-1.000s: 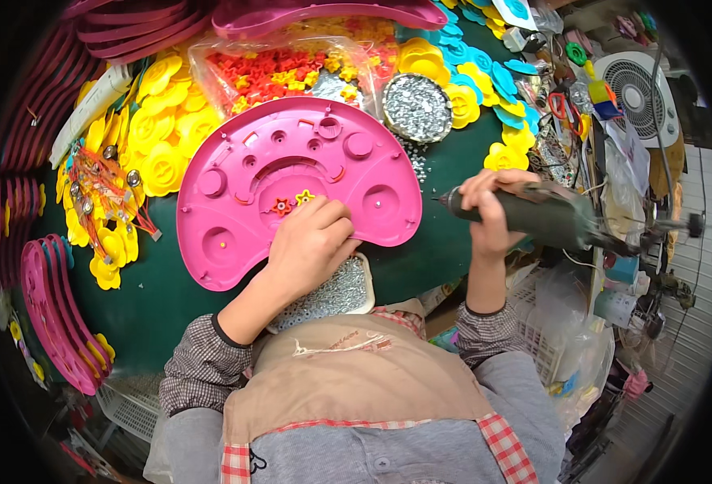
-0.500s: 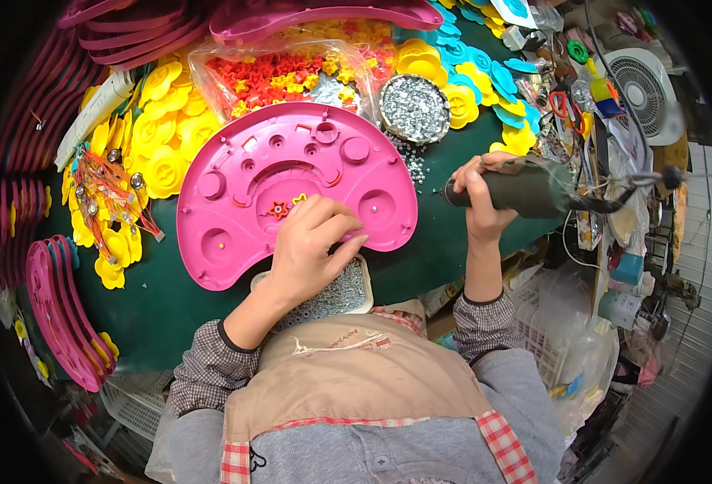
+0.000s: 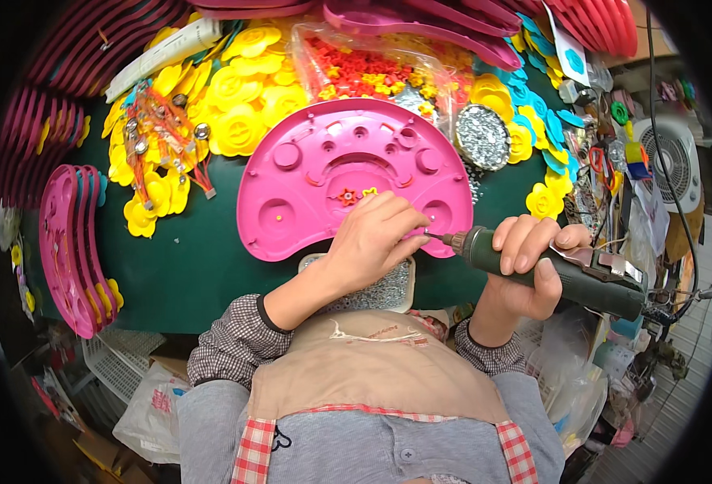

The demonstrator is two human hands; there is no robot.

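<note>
A pink curved plastic panel (image 3: pixel 291 189) lies in front of me, its posts and round recesses facing up. Near its middle sit a red star piece (image 3: pixel 346 197) and a yellow star piece (image 3: pixel 370 193). Over the panel's lower edge, my left hand (image 3: pixel 378 242) has its fingers curled and pressed together; what they pinch is too small to make out. My right hand (image 3: pixel 529 262) wraps round a dark green electric screwdriver (image 3: pixel 481 248), held sideways. Its bit points left and ends right by my left fingertips. Below my left hand stands a pale tray (image 3: pixel 411 300) of small metal screws, partly covered.
Behind the panel lie yellow flower discs (image 3: pixel 239 105), a clear bag of red and yellow stars (image 3: pixel 344 68) and a round dish of metal parts (image 3: pixel 482 139). Wired parts (image 3: pixel 150 141) and stacked pink panels (image 3: pixel 70 250) are at left. A cord hangs at right beside a fan (image 3: pixel 670 161).
My right hand has turned the screwdriver and brought its bit leftward to my left fingertips. The view has shifted, so the panel and table items appear farther right.
</note>
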